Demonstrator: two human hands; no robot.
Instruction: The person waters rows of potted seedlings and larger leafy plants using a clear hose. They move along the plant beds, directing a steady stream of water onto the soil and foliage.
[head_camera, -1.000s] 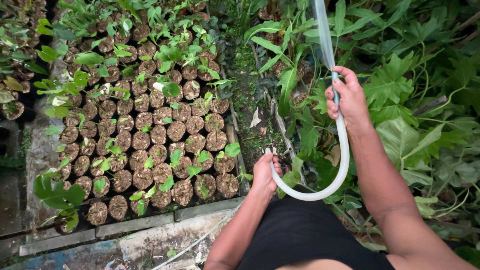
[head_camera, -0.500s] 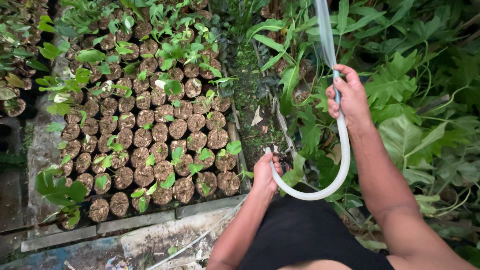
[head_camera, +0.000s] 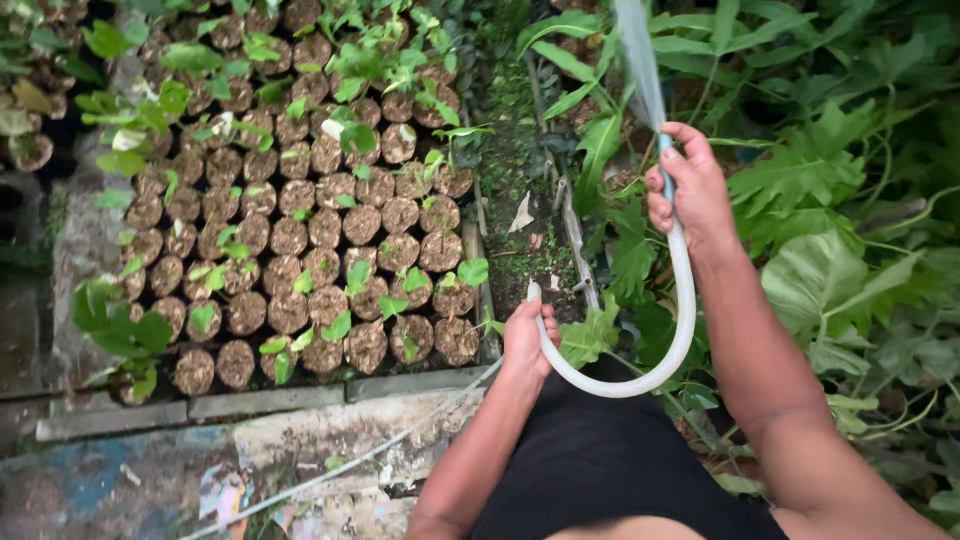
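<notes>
**Two hands on a hose beside a bed of seedling pots**

Dozens of small round seedling pots (head_camera: 300, 235) fill the nursery bed, packed rim to rim in rows up to its concrete edging (head_camera: 270, 400); their soil looks coarse and fibrous, and most carry one or two glossy green leaves. Broad, lobed foliage (head_camera: 830, 200) crowds the right side, with a narrow strip of bare ground between it and the bed.

A pale, smooth, flexible hose (head_camera: 680, 330) hangs in a U-shaped loop between the hands. The right hand (head_camera: 690, 195) is closed around its upper run, well above the foliage. The left hand (head_camera: 530, 340) is wrapped around the open hose end, just off the bed's near right corner.

Judging by this, watering is at the aiming stage; the next move calls for swinging the end over the pots.
</notes>
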